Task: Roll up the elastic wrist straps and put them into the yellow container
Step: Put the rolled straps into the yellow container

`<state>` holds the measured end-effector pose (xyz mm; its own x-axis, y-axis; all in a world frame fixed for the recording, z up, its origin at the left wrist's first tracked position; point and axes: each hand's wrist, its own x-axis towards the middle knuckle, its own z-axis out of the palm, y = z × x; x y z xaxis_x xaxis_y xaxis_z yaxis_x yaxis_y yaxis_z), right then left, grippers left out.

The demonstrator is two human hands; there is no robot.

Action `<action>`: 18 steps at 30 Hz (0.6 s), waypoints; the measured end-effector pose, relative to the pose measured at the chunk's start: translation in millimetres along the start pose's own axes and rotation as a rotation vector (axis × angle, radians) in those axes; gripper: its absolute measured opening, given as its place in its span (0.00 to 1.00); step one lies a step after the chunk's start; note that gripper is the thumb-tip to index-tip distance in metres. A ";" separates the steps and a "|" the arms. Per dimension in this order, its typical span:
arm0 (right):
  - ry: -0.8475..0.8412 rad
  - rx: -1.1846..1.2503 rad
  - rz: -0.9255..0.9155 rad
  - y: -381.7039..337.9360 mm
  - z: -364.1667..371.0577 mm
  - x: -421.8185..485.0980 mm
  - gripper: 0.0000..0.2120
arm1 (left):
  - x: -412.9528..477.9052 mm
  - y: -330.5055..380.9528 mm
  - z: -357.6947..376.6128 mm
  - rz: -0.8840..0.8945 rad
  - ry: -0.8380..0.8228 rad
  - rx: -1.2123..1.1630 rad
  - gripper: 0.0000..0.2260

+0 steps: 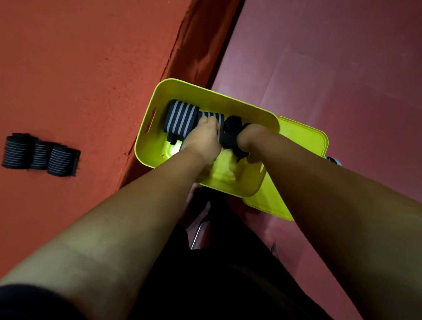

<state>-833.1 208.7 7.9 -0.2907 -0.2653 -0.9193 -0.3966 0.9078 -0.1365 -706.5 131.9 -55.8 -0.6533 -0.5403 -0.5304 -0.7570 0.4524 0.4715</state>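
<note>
Both hands reach into the yellow container (pixel 157 142), which sits off the right edge of the red table (pixel 75 67), on top of its lid (pixel 304 140) above the purple floor (pixel 345 56). The left hand (pixel 201 138) has its fingers curled over a small striped roll (pixel 213 116) in the middle of the container. The right hand (pixel 249 139) clasps a dark roll (pixel 231 134) just to the right of it. A big striped roll (pixel 180 116) lies at the container's far-left end, touching the small one. Three more rolls (pixel 40 154) sit side by side on the table, well to the left.
</note>
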 end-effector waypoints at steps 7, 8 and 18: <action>0.078 0.210 -0.021 -55.2 -1.7 -4.4 0.11 | -24.6 -28.7 -66.9 -0.034 0.127 -0.137 0.05; 0.071 0.210 -0.041 -69.1 0.0 -4.2 0.11 | -29.4 -34.7 -77.2 -0.037 0.150 -0.157 0.05; 0.085 0.264 -0.290 -237.4 66.2 -34.0 0.14 | -105.5 -161.4 -162.9 -0.264 0.311 -0.243 0.06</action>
<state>-671.4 23.7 47.2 -0.2746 -0.5387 -0.7965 -0.2387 0.8406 -0.4862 -513.0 0.3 38.8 -0.3757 -0.8182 -0.4352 -0.8467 0.1122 0.5201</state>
